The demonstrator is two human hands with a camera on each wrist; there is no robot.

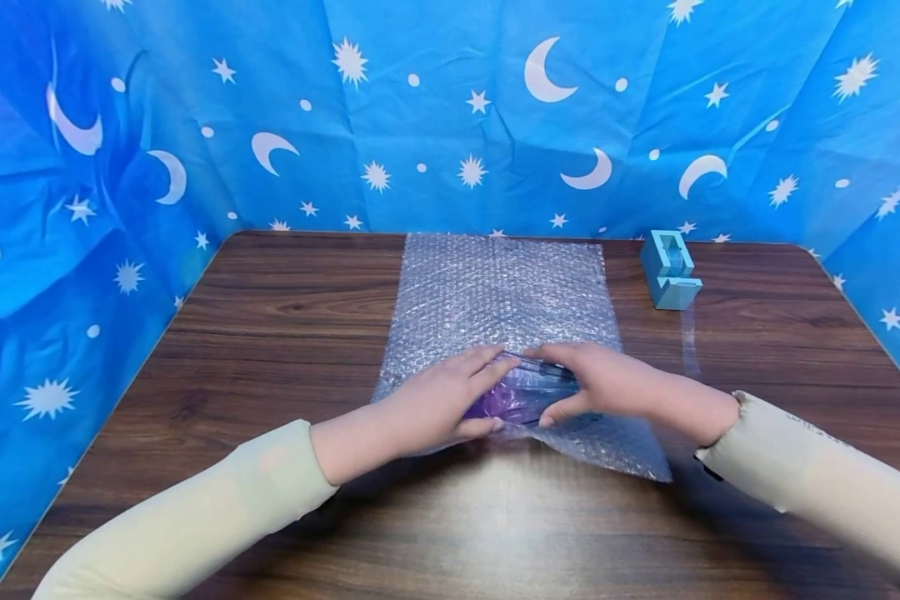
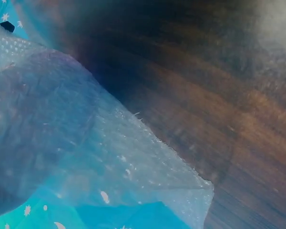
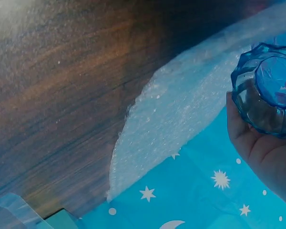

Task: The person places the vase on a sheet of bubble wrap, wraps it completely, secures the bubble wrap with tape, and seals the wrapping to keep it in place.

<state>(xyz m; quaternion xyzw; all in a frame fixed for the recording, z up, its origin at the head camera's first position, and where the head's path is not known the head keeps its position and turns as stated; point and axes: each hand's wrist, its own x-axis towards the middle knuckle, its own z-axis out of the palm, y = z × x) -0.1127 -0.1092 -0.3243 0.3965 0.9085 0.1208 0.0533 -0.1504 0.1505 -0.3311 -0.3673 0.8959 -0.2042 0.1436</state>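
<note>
One wood-grained counter (image 1: 270, 350) stretches beneath the fingers of a person's left hand (image 1: 444, 400) and right hand (image 1: 607, 379), with blue cloth (image 1: 435, 108) printed in white moons and stars hanging beyond them and to both sides. Bubble wrap (image 1: 502, 292) lies under the hands, running from the fingers to the counter's far edge, its near edge rippling in front of them. Well beyond and to the right of the right fingers stands a light-blue tape dispenser (image 1: 675, 292), a clear strip of tape (image 1: 688, 342) trailing from it.

The right wrist view alone shows a fluted glass vessel (image 3: 245, 102) end-on, its scalloped blue ring beside the right fingers; the left wrist view fills with wrap and counter. From the head, the vessel lies sideways between both hands, purple toward the left, fingers and thumbs clamped on it. Red shows through its end, though whether as contents cannot be told.
</note>
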